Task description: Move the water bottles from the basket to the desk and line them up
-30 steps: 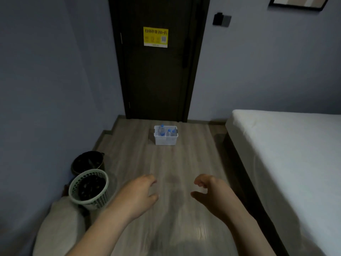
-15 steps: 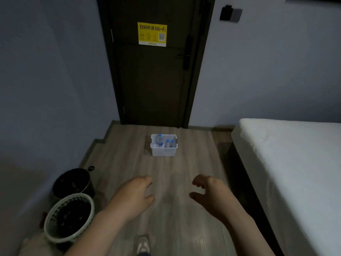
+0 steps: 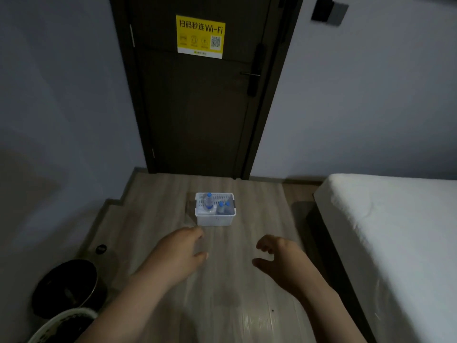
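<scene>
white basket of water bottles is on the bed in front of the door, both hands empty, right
No: the head view shows the white basket of water bottles on the wooden floor, not the bed. It is in front of the door; left hand and right hand are empty.

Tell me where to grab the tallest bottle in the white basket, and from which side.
Probably the neck just under the blue cap, coming straight down from above. The tallest bottle stands upright at the left of the white basket, whose walls surround its body, leaving only the top exposed.
</scene>
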A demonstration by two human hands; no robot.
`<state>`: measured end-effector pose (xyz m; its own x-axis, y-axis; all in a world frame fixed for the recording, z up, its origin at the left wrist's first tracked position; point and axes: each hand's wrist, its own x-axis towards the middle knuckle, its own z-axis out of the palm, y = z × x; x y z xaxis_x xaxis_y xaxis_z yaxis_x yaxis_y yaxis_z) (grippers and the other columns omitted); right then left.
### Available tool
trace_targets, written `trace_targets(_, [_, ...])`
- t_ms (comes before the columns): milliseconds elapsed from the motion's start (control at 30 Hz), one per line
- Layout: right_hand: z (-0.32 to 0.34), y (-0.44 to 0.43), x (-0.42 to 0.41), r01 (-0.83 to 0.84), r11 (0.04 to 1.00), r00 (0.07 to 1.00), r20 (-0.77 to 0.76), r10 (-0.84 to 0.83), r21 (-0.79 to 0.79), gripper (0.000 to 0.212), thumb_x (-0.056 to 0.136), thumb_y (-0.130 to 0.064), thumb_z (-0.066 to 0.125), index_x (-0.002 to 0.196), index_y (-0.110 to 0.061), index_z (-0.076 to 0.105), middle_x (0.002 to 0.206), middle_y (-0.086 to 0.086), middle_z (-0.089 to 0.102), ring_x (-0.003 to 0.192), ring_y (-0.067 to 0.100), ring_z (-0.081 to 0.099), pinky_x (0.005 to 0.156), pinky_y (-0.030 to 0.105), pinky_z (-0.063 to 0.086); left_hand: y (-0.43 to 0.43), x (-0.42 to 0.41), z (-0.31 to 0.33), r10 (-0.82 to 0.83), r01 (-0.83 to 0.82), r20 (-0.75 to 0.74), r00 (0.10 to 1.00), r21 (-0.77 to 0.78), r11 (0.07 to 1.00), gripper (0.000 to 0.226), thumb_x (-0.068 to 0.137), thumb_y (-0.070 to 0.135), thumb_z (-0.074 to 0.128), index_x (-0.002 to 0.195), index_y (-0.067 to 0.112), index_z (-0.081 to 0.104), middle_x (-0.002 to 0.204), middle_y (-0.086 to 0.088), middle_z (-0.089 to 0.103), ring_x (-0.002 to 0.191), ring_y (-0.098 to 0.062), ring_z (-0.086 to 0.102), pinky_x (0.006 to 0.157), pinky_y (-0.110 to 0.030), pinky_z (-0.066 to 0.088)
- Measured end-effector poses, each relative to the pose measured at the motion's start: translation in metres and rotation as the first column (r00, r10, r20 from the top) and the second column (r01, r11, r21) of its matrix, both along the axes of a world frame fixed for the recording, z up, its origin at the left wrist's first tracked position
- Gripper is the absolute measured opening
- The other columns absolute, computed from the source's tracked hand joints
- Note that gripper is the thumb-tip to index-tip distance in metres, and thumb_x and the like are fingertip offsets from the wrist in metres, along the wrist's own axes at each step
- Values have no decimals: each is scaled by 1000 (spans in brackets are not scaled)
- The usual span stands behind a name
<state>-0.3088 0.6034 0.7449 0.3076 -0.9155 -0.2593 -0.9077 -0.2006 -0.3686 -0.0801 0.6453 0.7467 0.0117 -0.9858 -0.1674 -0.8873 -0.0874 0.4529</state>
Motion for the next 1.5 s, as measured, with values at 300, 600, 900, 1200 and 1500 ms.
trace_targets(300, [-14, -130, 31, -11, 1000, 1000, 23, 11, 3, 39, 86, -39, 65, 123, -30, 55, 119, -12, 60, 99, 1, 55, 78, 12, 43, -120, 33, -13, 5, -5, -28, 1000, 9, 1000, 33, 85, 39, 63, 115, 25, 56, 115, 8, 59, 102, -8, 56, 88, -23, 46])
trace_targets(600, [-36, -318, 50, -84, 996, 996, 23, 84, -2, 34, 84, -39, 66, 117, -32, 58, 118, -11, 62, 97, 3, 59, 80, 19, 51, -282, 46, -21, 96, -93, -46, 994, 80, 993, 9, 85, 29, 61, 91, 26, 55, 106, 3, 64, 86, -8, 55, 69, -17, 40])
trace_targets(900, [-71, -443, 70, -138, 989, 990, 23, 136, 58, 33, 89, -37, 61, 121, -30, 57, 118, -10, 63, 100, 3, 59, 79, 13, 46, -403, 61, -49, 171, -159, -80, 982, 147, 976, 31, 88, 34, 61, 115, 20, 56, 118, 3, 60, 104, -13, 58, 91, -27, 46])
trace_targets(1200, [-162, -507, 90, -62, 992, 998, -5, 63, 106, 32, 89, -39, 61, 120, -31, 57, 115, -13, 63, 99, 2, 58, 83, 16, 48, -487, 98, -150, 184, -155, -92, 979, 260, 953, 34, 91, 32, 59, 120, 17, 53, 124, -2, 58, 108, -16, 58, 92, -25, 47])
trace_targets(1500, [-317, -553, 122, 36, 989, 997, 66, -46, 143, 33, 88, -33, 65, 119, -23, 60, 115, -7, 66, 100, 5, 61, 78, 10, 41, -541, 131, -320, 172, -129, -140, 975, 271, 954, 22, 88, 31, 62, 105, 22, 52, 118, 0, 62, 105, -14, 60, 79, -18, 46])
